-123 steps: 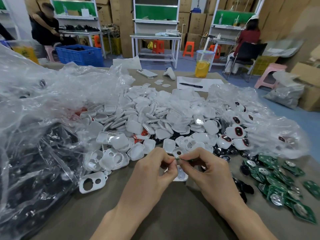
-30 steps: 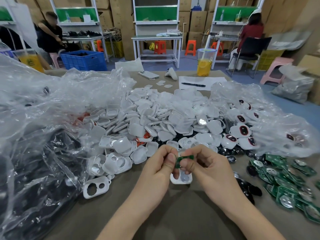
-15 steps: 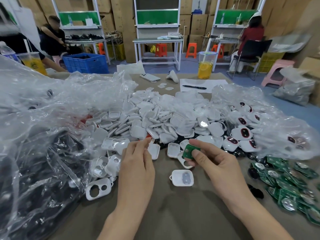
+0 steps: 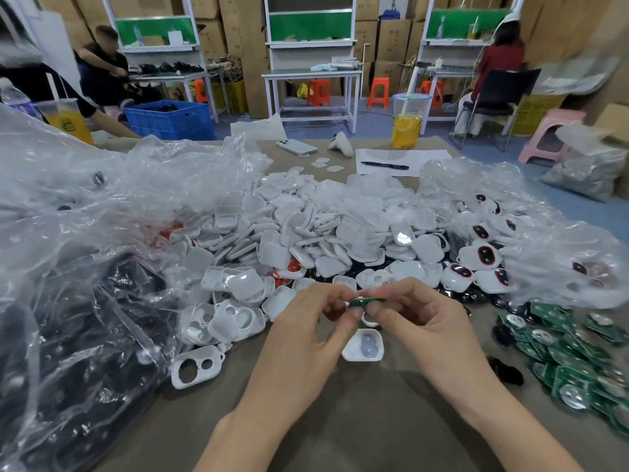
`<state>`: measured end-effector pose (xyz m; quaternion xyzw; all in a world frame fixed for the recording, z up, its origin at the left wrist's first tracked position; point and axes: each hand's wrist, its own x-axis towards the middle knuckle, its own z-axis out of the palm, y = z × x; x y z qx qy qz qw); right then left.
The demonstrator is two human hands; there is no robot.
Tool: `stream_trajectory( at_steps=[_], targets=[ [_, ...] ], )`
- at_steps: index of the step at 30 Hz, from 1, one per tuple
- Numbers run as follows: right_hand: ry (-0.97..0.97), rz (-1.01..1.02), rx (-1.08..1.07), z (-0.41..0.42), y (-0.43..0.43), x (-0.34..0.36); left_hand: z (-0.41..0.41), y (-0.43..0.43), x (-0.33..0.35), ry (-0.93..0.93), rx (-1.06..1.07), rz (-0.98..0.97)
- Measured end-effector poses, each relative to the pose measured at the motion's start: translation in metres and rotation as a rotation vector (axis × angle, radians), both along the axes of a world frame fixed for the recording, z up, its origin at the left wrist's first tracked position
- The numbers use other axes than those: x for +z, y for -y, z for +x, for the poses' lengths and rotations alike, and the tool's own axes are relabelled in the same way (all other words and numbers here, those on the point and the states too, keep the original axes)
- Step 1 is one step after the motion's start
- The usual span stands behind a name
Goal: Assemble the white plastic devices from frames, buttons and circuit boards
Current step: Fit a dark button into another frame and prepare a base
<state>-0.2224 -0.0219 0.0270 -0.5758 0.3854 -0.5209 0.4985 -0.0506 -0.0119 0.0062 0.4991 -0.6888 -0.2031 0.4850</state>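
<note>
Brown table [image 4: 340, 420] | left hand [image 4: 306, 342] and right hand [image 4: 429, 335] both pinch green circuit board [image 4: 366, 302] | above white frame [image 4: 363, 345]

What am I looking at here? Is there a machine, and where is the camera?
There is no machine. These are a person's two bare hands, filmed by one wide-angle camera worn on the head, looking forward and down. The left hand and right hand together pinch a small green circuit board. Close by them, a white frame lies on the brown table. Beyond is a big pile of white plastic shells. More green boards lie at the right, and clear plastic bags at the left.
</note>
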Motion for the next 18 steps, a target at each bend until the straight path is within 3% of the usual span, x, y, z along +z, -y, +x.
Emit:
stream_trajectory(
  at_steps=[18],
  targets=[
    [0.086,0.031,0.062,-0.0049,0.0041,-0.0015,-0.0004,-0.0021,0.0021,0.046,-0.007,-0.059]
  ],
)
